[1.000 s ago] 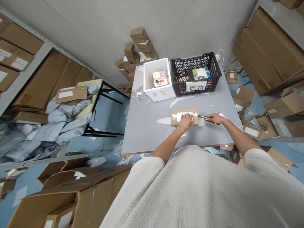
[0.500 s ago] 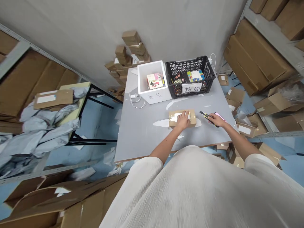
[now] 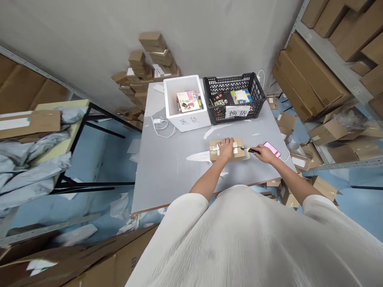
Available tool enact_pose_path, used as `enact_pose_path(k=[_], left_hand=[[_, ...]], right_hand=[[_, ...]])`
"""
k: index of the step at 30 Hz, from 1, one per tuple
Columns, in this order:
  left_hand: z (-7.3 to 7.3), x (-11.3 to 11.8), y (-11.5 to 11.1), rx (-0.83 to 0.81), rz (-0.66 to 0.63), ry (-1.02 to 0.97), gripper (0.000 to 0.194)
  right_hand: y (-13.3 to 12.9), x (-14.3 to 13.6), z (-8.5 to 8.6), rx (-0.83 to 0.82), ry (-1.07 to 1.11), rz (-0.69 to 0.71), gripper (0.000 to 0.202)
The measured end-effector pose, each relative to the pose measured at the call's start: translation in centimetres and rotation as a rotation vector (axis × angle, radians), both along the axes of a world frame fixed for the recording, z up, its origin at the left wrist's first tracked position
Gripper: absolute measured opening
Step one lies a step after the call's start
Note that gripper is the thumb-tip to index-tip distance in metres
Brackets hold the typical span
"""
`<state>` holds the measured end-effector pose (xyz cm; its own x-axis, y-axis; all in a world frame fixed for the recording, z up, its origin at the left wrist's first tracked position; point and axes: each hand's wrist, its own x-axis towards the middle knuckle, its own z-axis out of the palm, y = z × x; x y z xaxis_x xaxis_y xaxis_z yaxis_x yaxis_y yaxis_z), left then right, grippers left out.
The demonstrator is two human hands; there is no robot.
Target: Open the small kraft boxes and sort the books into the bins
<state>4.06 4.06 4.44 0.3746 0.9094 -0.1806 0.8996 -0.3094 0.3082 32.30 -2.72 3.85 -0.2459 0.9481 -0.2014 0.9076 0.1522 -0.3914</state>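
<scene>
A small taped cardboard box point(image 3: 238, 155) with white labels lies on the grey table point(image 3: 167, 167) in front of me. My left hand point(image 3: 226, 148) is on top of it, fingers bent over the far side and holding it in place. My right hand point(image 3: 263, 153) is closed round a black and yellow utility knife point(image 3: 250, 150). The knife points left, its tip at the right part of the box top. Whether the blade has cut in is too small to tell. A phone point(image 3: 272, 149) with a lit pink screen lies just beyond my right hand.
Behind the box stand a white foam bin point(image 3: 191, 124) and a black plastic crate point(image 3: 256, 109), both holding books or booklets. A white charger cable point(image 3: 164, 135) lies at the left. Small boxes point(image 3: 152, 42) are stacked by the wall; grey parcels point(image 3: 36, 171) lie on the left.
My right hand has brought the knife left, from beside the box to its top, and turned it tip-left. My left hand stays on the box. The view has shifted slightly.
</scene>
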Motion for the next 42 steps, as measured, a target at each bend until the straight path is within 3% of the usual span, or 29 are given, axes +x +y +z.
enact_pose_path(k=[5,13,22,25,28,32,37,42], left_hand=[[-0.7,-0.3,-0.7,0.073,-0.022,-0.047,0.062],[-1.4,-0.6,-1.4,0.085,-0.003,-0.06,0.068],[-1.8,-0.6,-1.4,0.098,0.008,-0.037,0.065],[-2.2,-0.7,-1.4,0.108,0.011,-0.031,0.063],[-2.4,-0.7,-1.4,0.101,0.011,-0.027,0.063],[-2.2,-0.5,-1.5,0.087,0.031,-0.034,0.066],[-1.8,-1.9,-2.7,0.065,0.024,-0.041,0.069],[-1.5,-4.9,-6.0,0.074,0.109,-0.05,0.061]], right_hand=[[-0.1,-0.7,-0.8,-0.02,0.088,-0.045,0.048],[-0.9,-1.5,-3.6,0.109,0.1,-0.137,0.052],[0.7,-0.8,-4.0,0.092,0.125,-0.092,0.05],[1.4,0.5,-4.1,0.095,0.174,-0.147,0.05],[1.9,2.8,-4.0,0.18,0.179,-0.34,0.053],[1.9,4.2,-3.7,0.155,0.213,-0.286,0.058],[2.6,1.8,-3.5,0.118,0.263,-0.235,0.056],[6.1,-2.4,-2.9,0.087,0.289,-0.083,0.051]])
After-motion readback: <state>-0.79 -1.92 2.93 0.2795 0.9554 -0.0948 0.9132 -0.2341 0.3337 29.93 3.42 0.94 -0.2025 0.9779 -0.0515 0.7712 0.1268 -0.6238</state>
